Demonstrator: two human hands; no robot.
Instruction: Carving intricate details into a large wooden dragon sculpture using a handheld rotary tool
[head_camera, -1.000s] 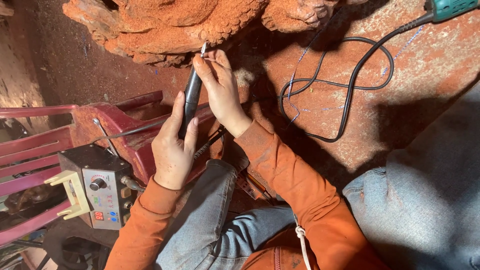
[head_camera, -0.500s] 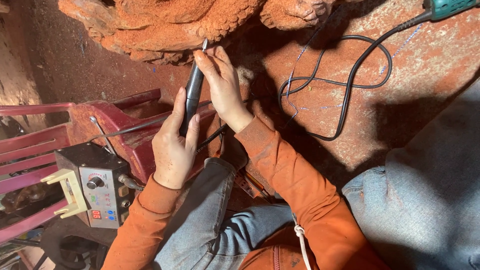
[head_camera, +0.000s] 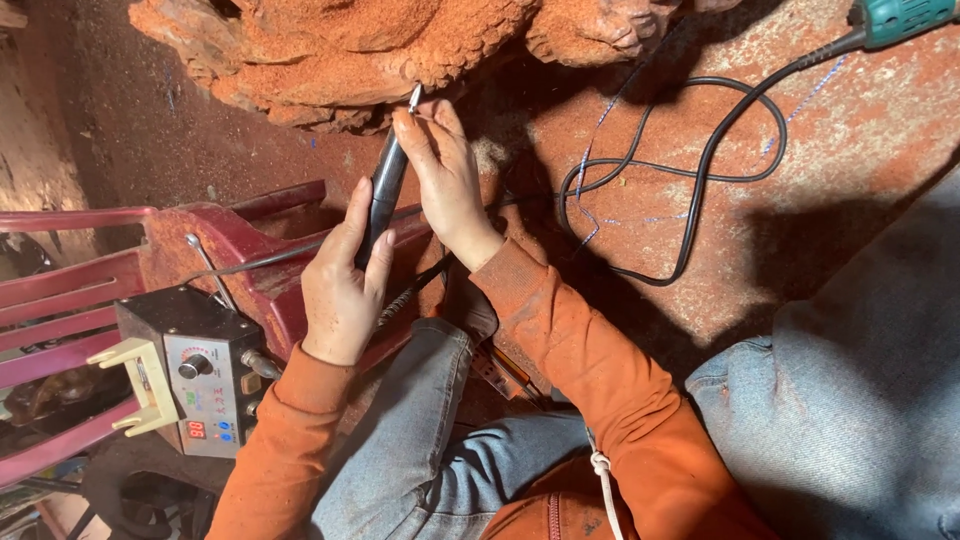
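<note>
Head view, looking down past my knees: nearest to me are my orange sleeves and my blue jeans (head_camera: 430, 440). Just beyond, my left hand (head_camera: 343, 285) is wrapped around the lower body of a dark rotary handpiece (head_camera: 383, 195), thumb on one side and fingers curled on the other, so the grip is closed on the tool. My right hand (head_camera: 445, 175) lies alongside the upper end of it, fingertips pinching near the tip, where a small metal bit (head_camera: 414, 97) sticks out. That bit points at the lower edge of the reddish carved wood block (head_camera: 340, 50) and looks to touch it, though I cannot tell for sure. To my left, a grey control box (head_camera: 195, 365) with a knob and a small red display sits on a dusty red plastic chair (head_camera: 225, 245). Farther out on the red, dust-covered floor, a black power cable (head_camera: 690, 170) loops and runs up to a green power tool (head_camera: 895, 18) at the top edge.
</note>
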